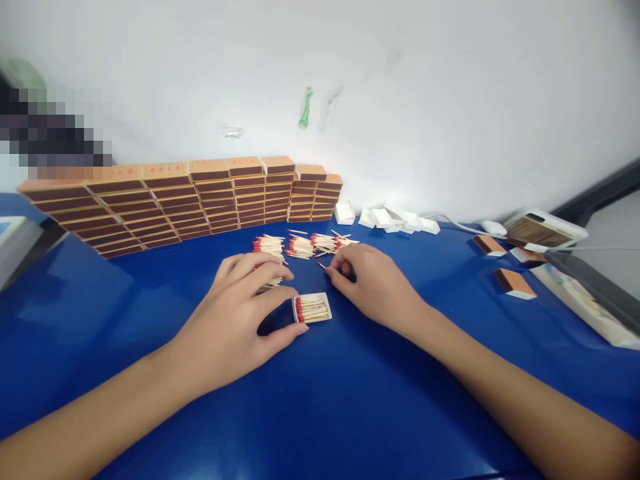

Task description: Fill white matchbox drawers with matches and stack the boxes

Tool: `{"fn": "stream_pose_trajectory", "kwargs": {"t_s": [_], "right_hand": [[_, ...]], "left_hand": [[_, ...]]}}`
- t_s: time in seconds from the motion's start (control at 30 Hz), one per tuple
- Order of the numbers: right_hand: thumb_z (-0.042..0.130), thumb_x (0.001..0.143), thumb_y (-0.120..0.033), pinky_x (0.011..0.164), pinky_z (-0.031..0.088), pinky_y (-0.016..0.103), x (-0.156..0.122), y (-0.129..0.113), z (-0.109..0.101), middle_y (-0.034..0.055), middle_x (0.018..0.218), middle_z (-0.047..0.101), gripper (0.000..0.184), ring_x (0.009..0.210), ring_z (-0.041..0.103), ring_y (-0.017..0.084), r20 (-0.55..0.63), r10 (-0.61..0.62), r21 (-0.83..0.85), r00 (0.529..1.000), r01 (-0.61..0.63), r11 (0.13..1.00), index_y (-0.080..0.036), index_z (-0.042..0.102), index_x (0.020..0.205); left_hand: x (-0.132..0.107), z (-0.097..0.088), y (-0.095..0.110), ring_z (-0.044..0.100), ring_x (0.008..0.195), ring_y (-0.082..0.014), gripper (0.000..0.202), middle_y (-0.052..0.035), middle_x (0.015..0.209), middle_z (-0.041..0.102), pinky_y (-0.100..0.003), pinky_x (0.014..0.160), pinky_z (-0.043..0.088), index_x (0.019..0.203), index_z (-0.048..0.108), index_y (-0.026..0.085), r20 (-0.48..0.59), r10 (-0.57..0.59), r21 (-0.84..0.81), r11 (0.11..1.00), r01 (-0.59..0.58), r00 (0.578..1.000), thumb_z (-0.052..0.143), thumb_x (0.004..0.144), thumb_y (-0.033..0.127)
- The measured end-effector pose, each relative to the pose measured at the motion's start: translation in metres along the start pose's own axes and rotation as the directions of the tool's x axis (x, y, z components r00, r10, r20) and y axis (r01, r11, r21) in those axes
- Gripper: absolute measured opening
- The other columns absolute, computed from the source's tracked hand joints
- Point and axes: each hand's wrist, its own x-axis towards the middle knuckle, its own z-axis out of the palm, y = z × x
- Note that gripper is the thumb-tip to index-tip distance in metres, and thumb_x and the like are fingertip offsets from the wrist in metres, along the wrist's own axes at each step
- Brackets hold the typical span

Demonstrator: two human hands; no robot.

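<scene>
My left hand (pixel 240 317) has its thumb and a finger at the left end of a small white matchbox tray (pixel 327 313), holding it on the blue table. Inside the tray lies a row of red-headed matches (pixel 313 308), heads to the left. My right hand (pixel 373 283) is closed, pinching a single match (pixel 321 266) whose dark red head points left, just above and right of the tray. Beyond the hands lie loose piles of matches, one left (pixel 269 245), one in the middle (pixel 300 247) and one right (pixel 327 241). My left fingers partly cover more matches (pixel 270 285).
Stacked matchboxes (pixel 200 200) form a low wall along the back left. White empty trays (pixel 385 219) lie against the wall to its right. At far right are loose matchboxes (pixel 515 283), a white device (pixel 545 230) with a cable, and a packet (pixel 580 300).
</scene>
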Motion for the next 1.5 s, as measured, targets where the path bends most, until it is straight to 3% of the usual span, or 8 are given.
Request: {"fn": "stream_pose_trajectory", "kwargs": {"t_s": [0.3,0.63,0.8,1.5], "right_hand": [[0.058,0.102,-0.022,0.077,0.045,0.037,0.0,0.033,-0.016,0.0081,0.089,0.067,0.013,0.089,0.058,0.026,0.054,-0.206,-0.079,0.977,0.21,0.975,-0.021,0.062,0.09],[0.057,0.102,-0.021,0.077,0.047,0.04,0.003,0.044,-0.022,0.01,0.088,0.067,0.014,0.088,0.059,0.028,0.074,-0.231,-0.175,0.97,0.241,0.955,-0.02,0.064,0.09],[0.057,0.102,-0.019,0.078,0.047,0.039,0.004,0.044,-0.021,0.0098,0.092,0.068,0.009,0.09,0.057,0.027,0.052,-0.223,-0.12,0.974,0.227,0.966,-0.019,0.066,0.099],[0.052,0.104,-0.017,0.08,0.047,0.039,0.002,0.039,-0.018,0.0098,0.093,0.066,0.016,0.091,0.056,0.027,0.051,-0.278,-0.074,0.959,0.281,0.957,-0.021,0.059,0.091]], "left_hand": [[0.0,-0.003,0.001,0.061,0.127,-0.0317,0.022,-0.0098,0.125,0.073,-0.054,0.109,0.044,0.108,0.075,0.022,-0.006,-0.013,0.0,1.0,0.013,1.0,0.08,0.093,0.037],[-0.002,-0.004,0.0,0.061,0.127,-0.0313,0.02,-0.0096,0.124,0.073,-0.053,0.109,0.043,0.107,0.075,0.022,-0.009,-0.002,-0.006,1.0,0.002,1.0,0.078,0.096,0.038],[-0.001,-0.003,-0.001,0.061,0.126,-0.031,0.021,-0.0101,0.123,0.073,-0.053,0.107,0.044,0.108,0.075,0.02,-0.002,-0.007,-0.01,1.0,0.007,1.0,0.078,0.095,0.036],[-0.001,-0.003,0.0,0.061,0.126,-0.0316,0.022,-0.0098,0.124,0.073,-0.054,0.108,0.043,0.107,0.075,0.02,0.001,0.001,-0.002,1.0,-0.001,1.0,0.078,0.095,0.038]]}}
